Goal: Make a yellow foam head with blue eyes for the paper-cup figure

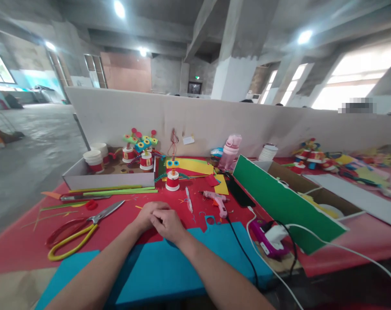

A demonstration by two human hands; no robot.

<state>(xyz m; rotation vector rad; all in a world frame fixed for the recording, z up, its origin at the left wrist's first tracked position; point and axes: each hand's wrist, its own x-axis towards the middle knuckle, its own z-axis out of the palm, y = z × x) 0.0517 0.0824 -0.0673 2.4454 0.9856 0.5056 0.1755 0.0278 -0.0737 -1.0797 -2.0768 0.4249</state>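
Note:
My left hand (pixel 147 214) and my right hand (pixel 170 224) are folded together at the near side of the red table cover, by the edge of a blue sheet (pixel 144 262). The fingers are closed against each other, partly hidden, and no object shows in them. Beyond them stands a paper-cup figure (pixel 172 181) with a yellow head, blue eyes and curly arms. A white pen-like tool (pixel 189 199) and a pink glue gun (pixel 216 202) lie just to the right. Large scissors (pixel 85 227) with red and yellow handles rest to the left, blades apart.
At back left, a white box (pixel 113 181) holds similar figures and cups. Paper strips (pixel 118 190) lie before it. A phone (pixel 239 191), a pink bottle (pixel 231 151), a green-sided box (pixel 286 202) and a purple power strip (pixel 269 241) with cables occupy the right. A partition (pixel 189 116) stands behind.

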